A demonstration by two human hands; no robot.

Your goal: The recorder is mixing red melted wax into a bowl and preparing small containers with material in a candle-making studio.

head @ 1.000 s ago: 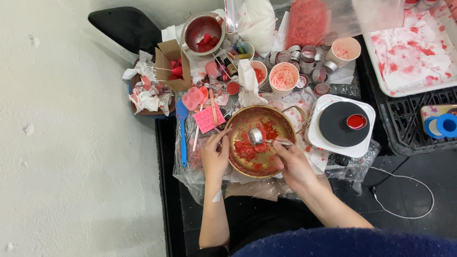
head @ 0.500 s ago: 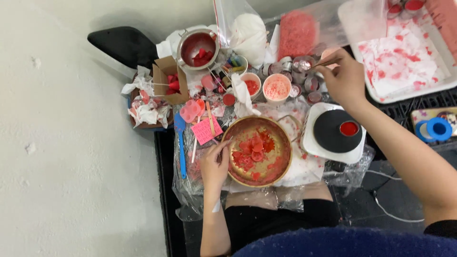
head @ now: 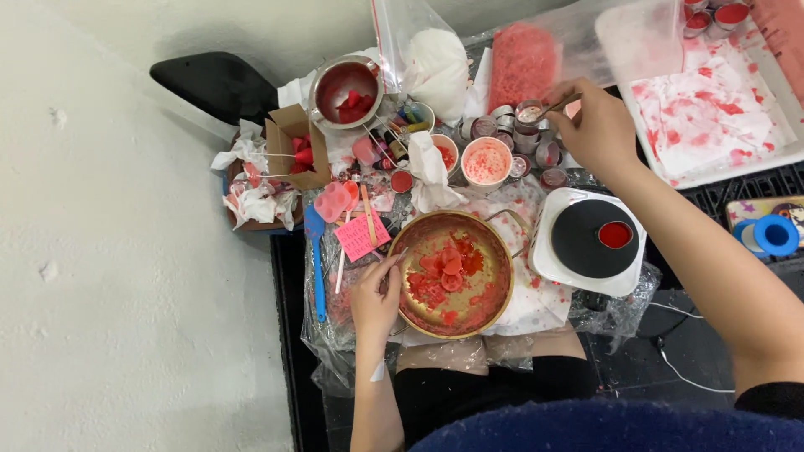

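1. Spoon (head: 559, 105) — a thin metal one, pinched at its handle end in my right hand (head: 596, 127), its bowl over a small tin (head: 529, 113) in the cluster of little metal tins behind the white cup (head: 487, 161) of pink matter.
2. I judge it light and stiff, but slick where wax has smeared it, so a pinch high on the handle seems best — it keeps the bowl level.
3. My right arm reaches forward and across, above the small white hotplate (head: 591, 243), wrist bent down, fingers closed on the handle.
4. Gold-coloured bowl (head: 454, 274) sits close in front of me on crumpled plastic sheet, holding red wax pieces and smears. I judge it rigid, fairly light and apt to slide on that plastic.
5. My left hand (head: 374, 299) steadies it at the near-left rim, fingers curled on the edge, forearm straight up from my lap; whether the thumb hooks inside I cannot tell.
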